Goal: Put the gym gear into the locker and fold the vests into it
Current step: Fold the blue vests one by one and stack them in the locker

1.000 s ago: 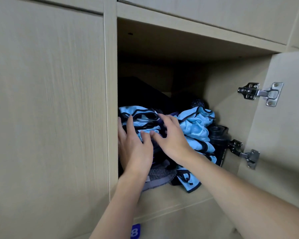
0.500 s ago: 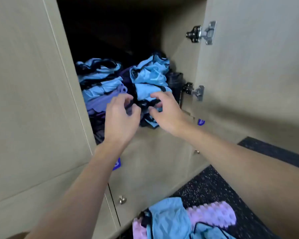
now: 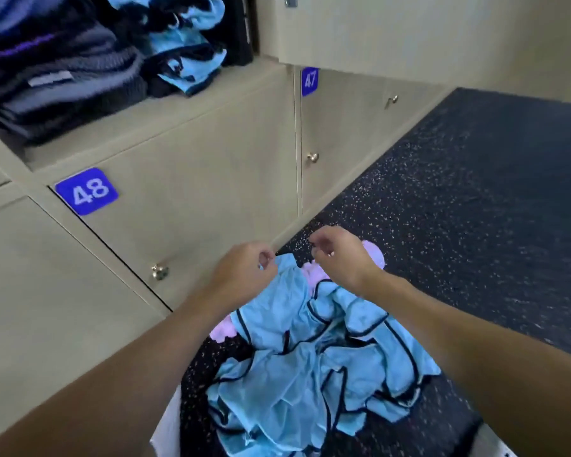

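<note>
A heap of light blue vests (image 3: 304, 367) with black trim lies on the dark floor in front of the lockers. My left hand (image 3: 244, 273) pinches the raised top edge of one vest. My right hand (image 3: 342, 257) hovers just right of it, its curled fingers pinching what looks like a thin black trim strap. A pink foam roller (image 3: 374, 257) lies under the heap, mostly covered. Up at the left, the open locker (image 3: 139, 127) holds bunched blue vests (image 3: 185, 47) and dark folded clothes (image 3: 63, 77).
The locker's open door (image 3: 409, 31) juts out at the upper right, above the floor. Below are shut doors labelled 48 (image 3: 86, 191) and 47 (image 3: 309, 81), with small metal knobs (image 3: 159, 271). Black speckled floor (image 3: 475, 192) stretches to the right.
Both hands have left the vests in the locker and come down to the heap on the floor. The view has swung downward with them.
</note>
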Demonstrator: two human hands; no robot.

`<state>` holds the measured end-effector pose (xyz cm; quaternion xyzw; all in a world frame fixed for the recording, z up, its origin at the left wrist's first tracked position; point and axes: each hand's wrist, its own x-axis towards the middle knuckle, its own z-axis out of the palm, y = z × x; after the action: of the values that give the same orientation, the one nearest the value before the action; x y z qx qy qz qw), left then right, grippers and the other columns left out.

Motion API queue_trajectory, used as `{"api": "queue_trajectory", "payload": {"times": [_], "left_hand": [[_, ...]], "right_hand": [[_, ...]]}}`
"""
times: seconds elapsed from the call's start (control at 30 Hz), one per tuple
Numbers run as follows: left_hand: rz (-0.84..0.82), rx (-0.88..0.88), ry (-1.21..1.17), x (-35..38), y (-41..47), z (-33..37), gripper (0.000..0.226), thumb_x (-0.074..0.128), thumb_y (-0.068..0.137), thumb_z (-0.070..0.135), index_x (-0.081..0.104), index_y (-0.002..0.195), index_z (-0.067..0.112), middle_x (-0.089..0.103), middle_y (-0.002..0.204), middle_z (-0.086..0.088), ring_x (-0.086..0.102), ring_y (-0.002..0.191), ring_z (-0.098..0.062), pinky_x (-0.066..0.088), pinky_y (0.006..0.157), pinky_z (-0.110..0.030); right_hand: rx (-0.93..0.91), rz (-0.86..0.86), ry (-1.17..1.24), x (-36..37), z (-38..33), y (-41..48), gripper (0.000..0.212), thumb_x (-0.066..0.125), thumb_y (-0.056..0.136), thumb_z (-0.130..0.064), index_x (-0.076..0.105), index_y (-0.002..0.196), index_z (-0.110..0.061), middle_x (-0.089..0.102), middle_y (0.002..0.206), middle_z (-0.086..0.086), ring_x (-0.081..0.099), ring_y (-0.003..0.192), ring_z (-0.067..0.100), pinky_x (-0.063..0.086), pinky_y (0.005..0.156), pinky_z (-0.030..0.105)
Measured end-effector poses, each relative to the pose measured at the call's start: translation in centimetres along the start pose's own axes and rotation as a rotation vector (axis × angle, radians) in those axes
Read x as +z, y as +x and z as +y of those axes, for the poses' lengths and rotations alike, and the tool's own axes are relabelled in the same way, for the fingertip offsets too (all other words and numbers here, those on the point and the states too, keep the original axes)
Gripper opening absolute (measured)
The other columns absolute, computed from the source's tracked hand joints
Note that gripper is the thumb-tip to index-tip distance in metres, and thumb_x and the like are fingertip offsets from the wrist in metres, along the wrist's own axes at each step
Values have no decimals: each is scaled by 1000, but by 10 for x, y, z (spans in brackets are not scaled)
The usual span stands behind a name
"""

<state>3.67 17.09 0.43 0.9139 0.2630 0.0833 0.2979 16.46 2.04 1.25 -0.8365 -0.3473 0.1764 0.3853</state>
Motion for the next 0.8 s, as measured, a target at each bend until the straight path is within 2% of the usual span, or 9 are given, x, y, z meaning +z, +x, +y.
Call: {"api": "queue_trajectory", "payload": {"times": [0.07,0.17,0.27,0.4,0.47,0.53,0.6,0.7,0.8], "left_hand": [[-121,-76,42,30,-5,-23,7,65,86,21,64,87,28,62,77,14,61,76,-17,52,77,-35],[-254,-121,108,74,-8,-37,15,64,90,28,66,104,26,64,97,10,62,95,-17,48,83,-33],[-316,-34,106,117,1,-29,25,66,91,30,66,114,20,64,111,1,61,106,-22,48,90,-35],[-303,115,119,157,23,-7,35,67,92,29,63,123,14,59,125,-3,57,114,-24,42,95,-34],[-279,145,155,169,34,-1,44,66,93,29,56,133,15,53,135,-2,51,123,-23,40,103,-38],[-286,126,239,176,42,0,53,64,94,30,47,143,17,48,144,-2,45,131,-23,36,109,-41],[-276,114,291,179,49,-1,54,63,95,30,45,144,17,48,144,-2,42,133,-24,33,111,-40],[-196,122,258,172,53,-8,49,65,93,27,51,139,18,53,138,-2,45,128,-26,35,107,-39],[-123,99,287,151,56,-28,44,63,93,26,55,135,16,56,135,-3,48,126,-27,33,104,-40]], "right_hand": [[76,-51,0,15,33,-5,17,53,92,-2,62,105,6,65,99,22,59,94,34,43,80,36],[148,-78,-43,27,83,-11,22,59,93,-8,64,113,-2,62,109,13,55,96,22,40,80,30],[250,-33,-145,26,131,-16,33,62,93,-19,61,126,-14,56,124,11,51,116,28,43,96,37],[432,-17,-82,17,177,-27,54,63,94,-27,43,143,-18,52,133,14,52,119,31,47,94,40],[490,-30,48,16,191,-32,58,64,94,-25,38,146,-17,59,123,12,59,105,26,48,80,34],[500,-20,90,19,202,-34,52,63,94,-19,42,141,-14,64,91,5,59,79,19,45,66,30],[491,0,60,24,208,-36,39,61,94,-14,52,132,-12,62,76,0,56,70,17,46,63,28],[445,24,16,27,207,-33,28,62,93,-15,62,121,-11,65,87,-2,61,83,18,52,78,33],[356,68,-26,31,191,-20,24,61,94,-16,64,117,-10,64,97,1,61,91,18,51,85,35]]}}
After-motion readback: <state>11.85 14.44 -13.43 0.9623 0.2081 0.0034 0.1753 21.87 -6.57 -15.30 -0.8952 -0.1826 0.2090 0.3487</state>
